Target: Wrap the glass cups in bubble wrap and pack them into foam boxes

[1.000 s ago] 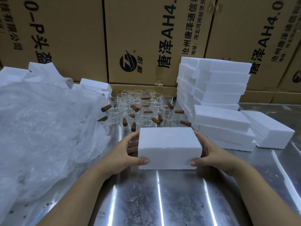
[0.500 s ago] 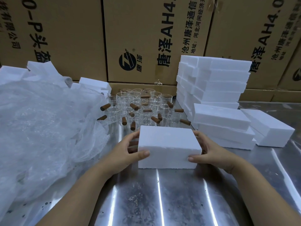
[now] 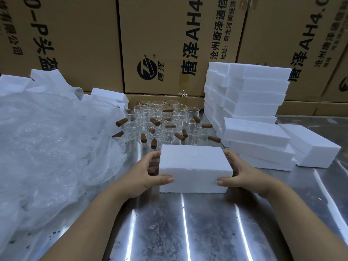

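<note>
One wide-angle view is supplied, from a camera worn on the person's head. It faces forward and down across the metal table [image 3: 207,232] from the near edge. Both forearms enter at the bottom corners. The left hand [image 3: 143,174] and right hand [image 3: 246,172] grip the foam box [image 3: 194,166] just below frame centre, close to the lens. The glass cups [image 3: 165,119] lie beyond it at mid-range. Bubble wrap [image 3: 47,147] fills the left side and the stacked foam boxes [image 3: 250,95] the right. Cardboard cartons [image 3: 169,44] close the far end of the view.
</note>
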